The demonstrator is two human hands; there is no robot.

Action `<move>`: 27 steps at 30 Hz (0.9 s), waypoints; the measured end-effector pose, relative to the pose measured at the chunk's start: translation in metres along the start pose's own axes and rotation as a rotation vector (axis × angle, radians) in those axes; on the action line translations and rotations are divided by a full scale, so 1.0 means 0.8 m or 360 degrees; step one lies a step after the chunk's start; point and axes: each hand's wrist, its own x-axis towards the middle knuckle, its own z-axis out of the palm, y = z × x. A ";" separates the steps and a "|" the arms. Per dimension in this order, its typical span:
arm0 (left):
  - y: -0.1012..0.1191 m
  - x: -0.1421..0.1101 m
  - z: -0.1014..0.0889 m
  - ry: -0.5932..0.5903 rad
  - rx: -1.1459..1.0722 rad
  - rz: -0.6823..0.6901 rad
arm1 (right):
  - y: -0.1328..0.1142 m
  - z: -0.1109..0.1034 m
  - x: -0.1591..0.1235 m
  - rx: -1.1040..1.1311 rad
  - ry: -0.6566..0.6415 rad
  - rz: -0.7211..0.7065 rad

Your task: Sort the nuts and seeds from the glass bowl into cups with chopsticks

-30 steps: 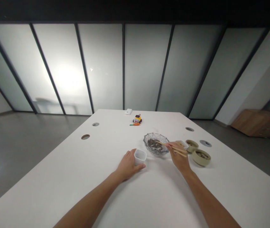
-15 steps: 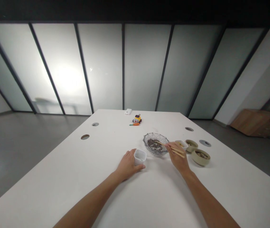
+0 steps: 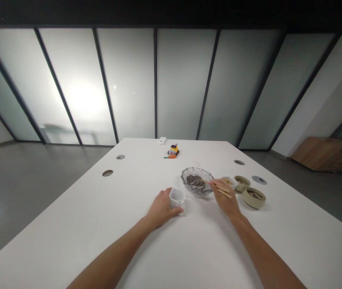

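Note:
My left hand (image 3: 162,209) is wrapped round a small white square cup (image 3: 177,198) that stands upright on the white table (image 3: 146,257). Inside the cup there seems to be a small dark speck. A pair of wooden chopsticks (image 3: 223,191) is pinched in my right hand (image 3: 225,199), which is at the right rim of a clear faceted glass bowl (image 3: 206,176). Small dark striped pieces, like sunflower seeds (image 3: 195,181), cover the bowl's bottom. The chopstick tips point in over the seeds; whether they grip one is too small to tell.
Right of my right hand stand a white dish (image 3: 233,182) with yellowish bits and two olive-green round bowls, the nearer bowl (image 3: 254,200) holding thin pieces. Farther back are a yellow toy vehicle (image 3: 173,150), a toy carrot (image 3: 171,157) and a white box (image 3: 162,141). Round holes pierce the tabletop.
The chopsticks have shifted slightly, their tips drawn back towards the bowl's right side. My left hand and the cup stay in place.

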 end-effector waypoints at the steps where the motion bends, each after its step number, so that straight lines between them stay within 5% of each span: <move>1: 0.000 0.000 0.000 -0.0003 0.0002 0.0000 | 0.000 0.000 0.000 -0.0009 0.0035 -0.0021; 5: 0.000 0.000 -0.001 -0.0016 -0.0008 -0.0006 | 0.001 -0.002 0.001 -0.0040 0.0131 -0.0088; 16: -0.001 0.001 0.000 -0.0009 -0.0030 -0.0006 | -0.005 -0.003 0.002 -0.0048 -0.0043 -0.0001; 27: -0.001 0.002 0.001 -0.0007 -0.0042 0.0012 | 0.001 -0.003 0.002 -0.0042 0.0116 -0.0044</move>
